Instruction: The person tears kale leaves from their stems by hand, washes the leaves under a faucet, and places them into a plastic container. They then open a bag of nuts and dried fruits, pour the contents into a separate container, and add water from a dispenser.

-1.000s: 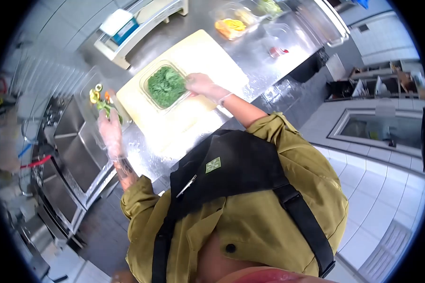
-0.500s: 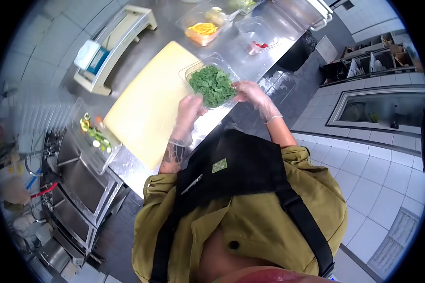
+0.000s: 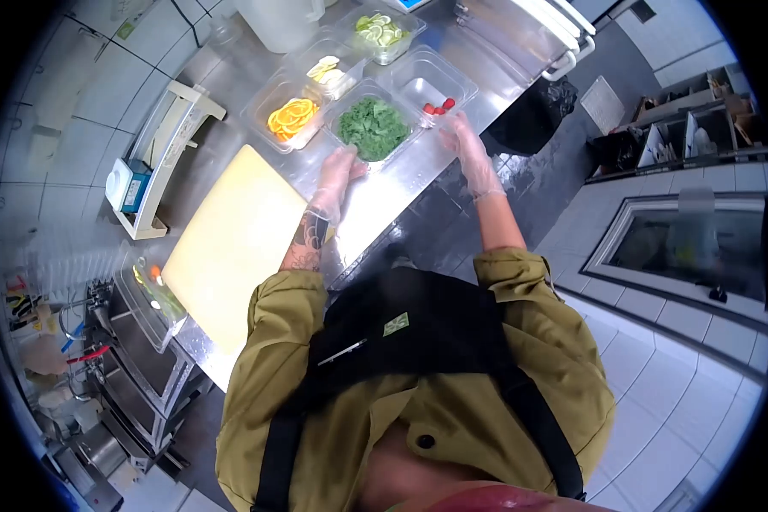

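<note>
A clear plastic container of chopped kale stands on the steel counter, close among the other containers. My left hand, in a clear glove, is at its near left corner, fingers apart and thumb pointing right. My gloved right hand is at the near corner of a clear container with a few red berries. Its fingers are loosely spread, with the fingertips right at the rim. Left of the kale is a container of orange slices.
A large pale cutting board lies left of my left arm. Behind stand containers of lime slices and pale yellow slices, and a white jug. A container of vegetable pieces is by the sink.
The kale container has moved away from the cutting board and now stands beside the oranges and berries. My right hand has left it for the berry container. The view has shifted.
</note>
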Available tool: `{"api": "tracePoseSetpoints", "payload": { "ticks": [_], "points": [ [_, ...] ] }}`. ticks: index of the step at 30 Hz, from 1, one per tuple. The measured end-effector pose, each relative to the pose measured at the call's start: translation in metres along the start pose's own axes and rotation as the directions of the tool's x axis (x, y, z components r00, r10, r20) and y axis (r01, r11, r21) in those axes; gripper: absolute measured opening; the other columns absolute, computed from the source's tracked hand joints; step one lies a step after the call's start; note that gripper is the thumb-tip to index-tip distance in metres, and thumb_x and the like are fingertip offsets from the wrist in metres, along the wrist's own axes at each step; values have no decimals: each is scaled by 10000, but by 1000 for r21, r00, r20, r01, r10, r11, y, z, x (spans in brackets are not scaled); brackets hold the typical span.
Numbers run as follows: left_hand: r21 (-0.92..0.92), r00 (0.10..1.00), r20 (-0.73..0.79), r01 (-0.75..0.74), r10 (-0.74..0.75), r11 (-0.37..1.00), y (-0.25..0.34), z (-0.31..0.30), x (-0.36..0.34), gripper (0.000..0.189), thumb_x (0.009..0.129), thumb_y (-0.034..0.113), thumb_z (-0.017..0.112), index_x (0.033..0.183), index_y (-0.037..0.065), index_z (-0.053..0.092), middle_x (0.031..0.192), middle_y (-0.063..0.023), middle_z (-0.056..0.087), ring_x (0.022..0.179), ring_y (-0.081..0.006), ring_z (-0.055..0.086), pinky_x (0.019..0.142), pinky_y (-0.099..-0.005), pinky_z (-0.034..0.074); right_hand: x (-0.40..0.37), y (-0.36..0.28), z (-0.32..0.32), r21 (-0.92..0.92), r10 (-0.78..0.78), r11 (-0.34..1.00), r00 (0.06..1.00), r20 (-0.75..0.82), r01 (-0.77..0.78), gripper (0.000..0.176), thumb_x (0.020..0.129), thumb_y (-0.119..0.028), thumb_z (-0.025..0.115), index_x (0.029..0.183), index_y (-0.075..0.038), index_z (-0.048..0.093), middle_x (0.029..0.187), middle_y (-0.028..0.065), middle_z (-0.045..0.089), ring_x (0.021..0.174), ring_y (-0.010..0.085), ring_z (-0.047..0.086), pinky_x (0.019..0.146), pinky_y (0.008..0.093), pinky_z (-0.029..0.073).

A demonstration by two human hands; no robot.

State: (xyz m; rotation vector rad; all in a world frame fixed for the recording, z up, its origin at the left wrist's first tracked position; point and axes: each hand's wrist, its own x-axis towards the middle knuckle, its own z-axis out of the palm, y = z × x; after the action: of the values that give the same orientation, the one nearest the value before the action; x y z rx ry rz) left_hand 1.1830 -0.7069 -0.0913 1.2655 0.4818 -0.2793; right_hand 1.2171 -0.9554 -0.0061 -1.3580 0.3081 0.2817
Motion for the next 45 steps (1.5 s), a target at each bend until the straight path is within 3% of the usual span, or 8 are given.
{"api": "tracePoseSetpoints", "payload": {
  "ticks": [8, 16, 20, 23, 29, 34, 39, 45],
  "points": [
    [-144, 995, -82, -63, 52, 988, 8, 32, -16, 303, 941, 271, 528, 1093, 9, 550, 1009, -93, 590, 993, -198, 566, 942, -335, 453, 4, -24, -2, -373, -35, 928, 996, -80, 3, 526, 888, -367, 479, 1292, -32, 503, 1236, 118, 552, 1138, 221, 510, 986, 352, 371],
    [-271, 988, -141, 16, -56, 962, -55, -50, -127, 295, 913, 238, 498, 1045, -12, 581, 929, -79, 612, 830, -159, 576, 817, -279, 469, -69, 36, 84, -179, 137, 982, 863, 487, -55, 259, 915, -215, 536, 1057, -15, 618, 951, 28, 639, 875, 118, 594, 780, 248, 460],
    [-112, 935, -353, -51, 8, 992, -52, -101, -196, 288, 856, 180, 435, 684, 15, 597, 654, -42, 550, 627, -105, 469, 567, -265, 390, -104, 85, 141, -506, 221, 861, 856, 468, 54, 156, 777, -191, 649, 743, -48, 595, 633, -29, 527, 596, 73, 477, 542, 249, 400],
    [-228, 901, -434, -107, -3, 968, -66, -156, -234, 237, 882, 216, 489, 846, 13, 605, 756, -51, 594, 674, -112, 533, 599, -249, 442, -123, 115, 190, -597, 169, 754, 799, 577, 272, 136, 749, -175, 658, 760, -49, 606, 665, 12, 552, 636, 94, 513, 578, 265, 428],
    [-198, 765, -636, -284, 97, 938, -53, -275, -334, 237, 915, 219, 517, 1028, 27, 597, 918, -59, 644, 812, -125, 590, 769, -259, 461, -179, 120, 376, -329, -5, 517, 387, 922, 791, 904, 712, -420, 753, 1437, -117, 305, 1449, 285, 245, 1350, 404, 271, 1086, 458, 280],
    [-212, 611, -787, -395, 84, 894, -59, -357, -399, 229, 910, 184, 509, 1033, 14, 602, 907, -51, 635, 801, -108, 562, 759, -248, 442, -217, 59, 595, -8, -468, -78, -29, 883, 997, 1181, 590, -601, 752, 1473, -82, 163, 1471, 309, 162, 1264, 480, 364, 1013, 496, 361],
    [-302, 543, -837, -367, -61, 880, -53, -380, -414, 254, 915, 184, 494, 1051, -6, 596, 903, -42, 618, 808, -111, 551, 786, -254, 443, -238, -11, 807, 137, -533, -285, -276, 800, 949, 857, 644, -457, 760, 1354, -121, 416, 1354, 152, 450, 969, 373, 611, 763, 482, 524],
    [-347, 488, -871, -527, -58, 776, -61, -406, -428, 255, 910, 182, 477, 1028, -4, 606, 872, -38, 617, 792, -113, 558, 762, -253, 449, -225, -10, 934, -95, -228, -373, 8, 974, 923, 524, 614, -427, 760, 961, -43, 674, 950, 163, 676, 890, 317, 654, 775, 430, 519]
  ]
}}
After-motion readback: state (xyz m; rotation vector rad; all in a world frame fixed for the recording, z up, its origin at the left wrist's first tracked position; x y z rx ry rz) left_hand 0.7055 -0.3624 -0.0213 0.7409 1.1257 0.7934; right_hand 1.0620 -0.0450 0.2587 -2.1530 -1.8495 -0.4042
